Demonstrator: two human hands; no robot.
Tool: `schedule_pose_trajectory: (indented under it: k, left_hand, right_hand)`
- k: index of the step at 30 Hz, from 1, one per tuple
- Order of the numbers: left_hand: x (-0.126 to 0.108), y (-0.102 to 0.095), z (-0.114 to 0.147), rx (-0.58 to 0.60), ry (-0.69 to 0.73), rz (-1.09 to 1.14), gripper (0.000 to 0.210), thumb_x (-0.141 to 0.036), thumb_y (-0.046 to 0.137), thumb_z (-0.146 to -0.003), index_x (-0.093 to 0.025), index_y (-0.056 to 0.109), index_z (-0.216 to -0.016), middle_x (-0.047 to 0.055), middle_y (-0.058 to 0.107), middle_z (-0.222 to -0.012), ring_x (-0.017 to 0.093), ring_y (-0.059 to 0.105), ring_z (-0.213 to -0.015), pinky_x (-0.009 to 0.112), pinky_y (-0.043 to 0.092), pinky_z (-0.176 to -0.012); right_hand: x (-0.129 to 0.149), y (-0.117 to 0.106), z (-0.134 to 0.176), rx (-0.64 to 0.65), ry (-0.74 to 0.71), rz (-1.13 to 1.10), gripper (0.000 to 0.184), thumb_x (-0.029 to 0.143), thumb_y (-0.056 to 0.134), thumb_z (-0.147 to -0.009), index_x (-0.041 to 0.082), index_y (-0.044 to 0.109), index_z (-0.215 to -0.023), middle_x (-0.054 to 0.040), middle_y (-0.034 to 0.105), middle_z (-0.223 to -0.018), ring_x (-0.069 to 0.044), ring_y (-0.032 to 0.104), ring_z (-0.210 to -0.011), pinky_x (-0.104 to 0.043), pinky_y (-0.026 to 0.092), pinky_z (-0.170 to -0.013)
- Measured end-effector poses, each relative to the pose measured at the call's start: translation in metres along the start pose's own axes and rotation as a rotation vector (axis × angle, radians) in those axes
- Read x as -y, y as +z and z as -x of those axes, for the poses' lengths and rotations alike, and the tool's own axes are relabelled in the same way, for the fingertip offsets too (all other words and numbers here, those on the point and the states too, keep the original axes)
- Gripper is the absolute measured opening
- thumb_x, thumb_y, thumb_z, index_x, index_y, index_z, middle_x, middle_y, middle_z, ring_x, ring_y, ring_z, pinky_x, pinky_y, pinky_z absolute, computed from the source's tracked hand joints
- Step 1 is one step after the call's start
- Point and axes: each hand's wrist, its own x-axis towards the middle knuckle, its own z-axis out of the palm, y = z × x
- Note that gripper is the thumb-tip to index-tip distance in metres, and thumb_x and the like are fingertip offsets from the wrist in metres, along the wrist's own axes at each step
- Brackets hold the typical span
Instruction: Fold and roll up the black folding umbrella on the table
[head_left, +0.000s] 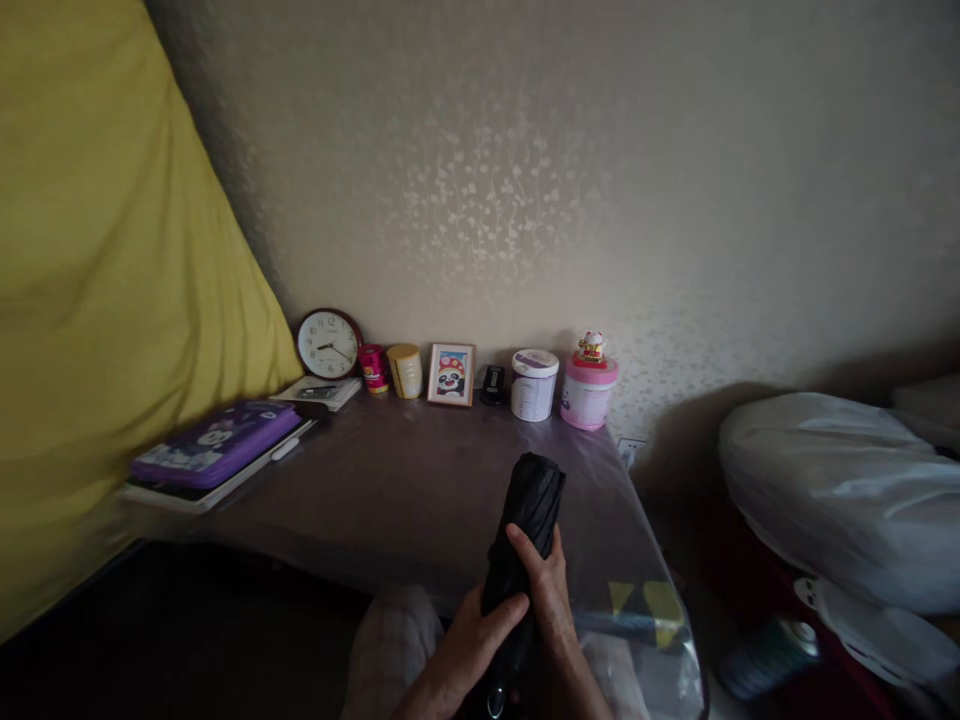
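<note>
A folded black umbrella [531, 490] is held at a slant over the near edge of the table, its broad end pointing up and away. My left hand [476, 635] wraps round its lower part, thumb across the front. Higher up, my right hand [544, 580] grips the umbrella from the right side, with the thumb lying on the dark cloth. A shiny metal ring or cap [496, 700] shows at the umbrella's lower end, near the bottom of the view. The fingers behind the umbrella are mostly hidden.
Along the back of the covered table [375, 470] stand a clock [328, 343], a picture frame [451, 375], a white tub [534, 385] and a pink tub [589, 398] bearing a cat figurine [591, 347]. A purple case [217, 442] lies left. White bags [832, 490] bulge at right.
</note>
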Motion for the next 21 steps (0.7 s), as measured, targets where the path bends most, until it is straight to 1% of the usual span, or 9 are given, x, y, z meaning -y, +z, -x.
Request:
schedule_pose_trajectory:
  k: [1, 2, 4, 6, 9, 11, 15, 18, 21]
  left_hand:
    - [0.000, 0.001, 0.001, -0.008, -0.003, -0.007, 0.056, -0.053, 0.056, -0.078, -0.013, 0.056, -0.117, 0.005, 0.071, -0.079, 0.022, 0.067, -0.071, 0.032, 0.052, -0.066]
    - [-0.001, 0.003, 0.002, -0.020, 0.015, -0.028, 0.054, -0.051, 0.056, -0.078, -0.014, 0.055, -0.118, 0.006, 0.071, -0.085, 0.022, 0.067, -0.078, 0.032, 0.052, -0.070]
    - [-0.002, 0.006, 0.005, -0.069, 0.085, -0.115, 0.050, -0.045, 0.057, -0.078, -0.015, 0.055, -0.119, 0.008, 0.068, -0.104, 0.024, 0.063, -0.098, 0.032, 0.048, -0.085]
    - [-0.003, 0.008, 0.007, -0.123, 0.163, -0.220, 0.048, -0.039, 0.058, -0.078, -0.016, 0.055, -0.120, 0.008, 0.063, -0.117, 0.024, 0.054, -0.113, 0.031, 0.042, -0.096]
    - [-0.006, 0.007, 0.010, -0.103, 0.187, -0.238, 0.046, -0.038, 0.056, -0.080, -0.019, 0.053, -0.122, 0.006, 0.061, -0.122, 0.024, 0.052, -0.117, 0.032, 0.040, -0.098]
    - [-0.008, 0.004, 0.012, -0.032, 0.153, -0.179, 0.045, -0.039, 0.058, -0.079, -0.019, 0.055, -0.120, 0.006, 0.064, -0.117, 0.024, 0.055, -0.113, 0.032, 0.043, -0.094]
    - [-0.009, -0.001, 0.015, 0.078, 0.003, 0.046, 0.046, -0.043, 0.064, -0.073, -0.015, 0.060, -0.110, 0.005, 0.070, -0.092, 0.023, 0.064, -0.090, 0.031, 0.049, -0.077]
    - [-0.003, 0.000, 0.015, 0.097, -0.071, 0.163, 0.053, -0.049, 0.066, -0.069, -0.015, 0.058, -0.108, 0.003, 0.068, -0.075, 0.019, 0.065, -0.069, 0.027, 0.048, -0.060]
    - [0.004, 0.001, 0.013, 0.093, -0.137, 0.124, 0.057, -0.057, 0.065, -0.067, -0.015, 0.056, -0.104, 0.000, 0.063, -0.063, 0.016, 0.060, -0.053, 0.025, 0.045, -0.047]
  right_hand:
    - [0.000, 0.000, -0.001, -0.009, 0.001, 0.007, 0.053, 0.043, 0.075, -0.060, 0.021, 0.054, -0.103, 0.0018, 0.066, -0.079, -0.019, 0.063, -0.072, -0.027, 0.050, -0.065]
    - [0.001, 0.001, -0.001, -0.023, 0.000, 0.013, 0.053, 0.043, 0.075, -0.060, 0.020, 0.054, -0.103, 0.0017, 0.067, -0.080, -0.019, 0.063, -0.072, -0.027, 0.050, -0.065]
    - [0.004, 0.001, -0.002, -0.060, -0.003, 0.019, 0.055, 0.042, 0.076, -0.058, 0.020, 0.055, -0.104, 0.0014, 0.067, -0.081, -0.019, 0.063, -0.074, -0.027, 0.050, -0.065]
    - [0.006, 0.001, -0.002, -0.081, -0.001, 0.012, 0.057, 0.041, 0.077, -0.058, 0.020, 0.054, -0.106, 0.0008, 0.067, -0.083, -0.019, 0.063, -0.074, -0.026, 0.051, -0.065]
    - [0.006, 0.000, -0.002, -0.065, 0.027, -0.015, 0.059, 0.043, 0.077, -0.058, 0.019, 0.053, -0.106, 0.0006, 0.067, -0.081, -0.018, 0.063, -0.069, -0.027, 0.051, -0.062]
    - [0.004, 0.000, -0.002, -0.041, 0.040, -0.044, 0.059, 0.044, 0.077, -0.058, 0.020, 0.052, -0.106, 0.0019, 0.066, -0.078, -0.017, 0.062, -0.064, -0.027, 0.051, -0.059]
    - [0.001, -0.002, -0.001, 0.016, 0.055, -0.103, 0.055, 0.045, 0.075, -0.061, 0.020, 0.055, -0.105, 0.0022, 0.066, -0.077, -0.017, 0.062, -0.062, -0.027, 0.051, -0.059]
    - [-0.001, -0.003, 0.000, 0.039, 0.049, -0.124, 0.053, 0.045, 0.074, -0.063, 0.020, 0.057, -0.105, 0.0016, 0.067, -0.080, -0.017, 0.063, -0.066, -0.026, 0.051, -0.060]
    - [-0.001, -0.004, -0.001, 0.026, 0.032, -0.097, 0.051, 0.044, 0.074, -0.062, 0.020, 0.058, -0.103, 0.0008, 0.068, -0.083, -0.017, 0.063, -0.068, -0.026, 0.051, -0.062]
